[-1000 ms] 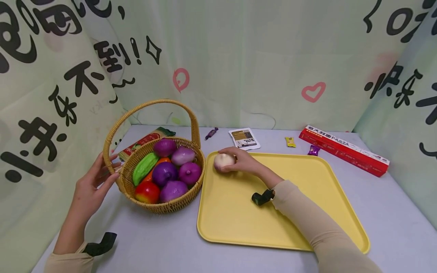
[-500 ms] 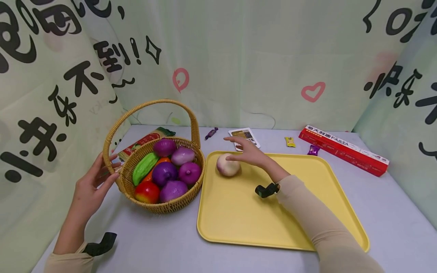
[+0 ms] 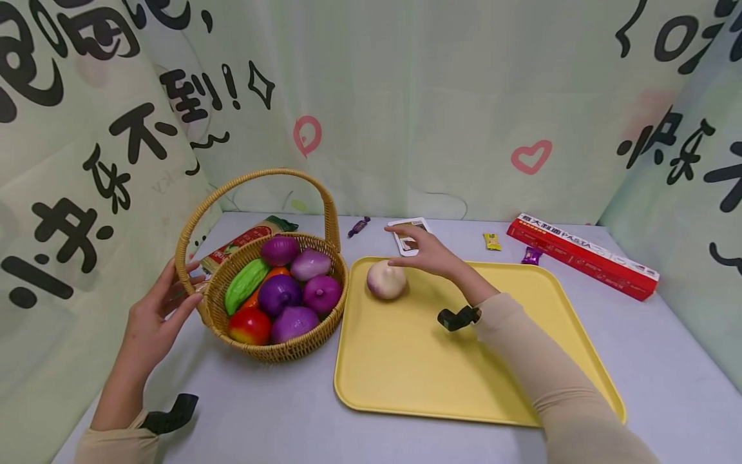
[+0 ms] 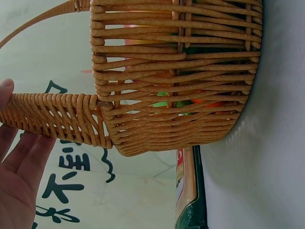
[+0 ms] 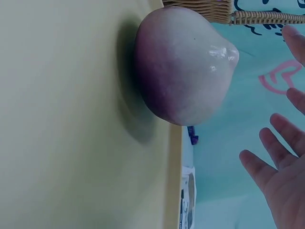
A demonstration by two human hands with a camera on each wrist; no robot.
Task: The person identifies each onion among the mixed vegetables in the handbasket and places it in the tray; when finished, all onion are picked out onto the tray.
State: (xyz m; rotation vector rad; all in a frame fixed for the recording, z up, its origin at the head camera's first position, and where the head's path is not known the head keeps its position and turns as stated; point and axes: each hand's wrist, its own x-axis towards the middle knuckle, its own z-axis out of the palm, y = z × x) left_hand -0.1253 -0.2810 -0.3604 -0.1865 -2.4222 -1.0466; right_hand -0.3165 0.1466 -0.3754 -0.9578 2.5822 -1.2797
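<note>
The left hand [image 3: 152, 322] holds the handle [image 3: 331, 222] of the wicker basket [image 3: 290, 352] at its left side, with the thumb on one face and the fingers on the other. The right hand [image 3: 433, 254] is open, its fingers spread apart, and it has hold of nothing; it is above the yellow tray [image 3: 440, 386], near the white-and-purple bulb [image 3: 386, 280] but apart from it. This bulb sits on the tray, near the back left corner, close to the basket.

The basket stands upright on the table [image 3: 255, 412], to the left of the tray. Inside it are a green gourd [image 3: 246, 287], a red-and-yellow fruit [image 3: 250, 327], an orange piece partly hidden, and several purple vegetables [image 3: 279, 295]. Behind the basket lies a red-and-green packet [image 3: 237, 247]. Along the back are a dark purple candy [image 3: 359, 226], a white packet [image 3: 408, 249] partly covered by the right hand, a yellow candy [image 3: 492, 241], a purple candy [image 3: 531, 255] and a red pasta box [image 3: 582, 258].
</note>
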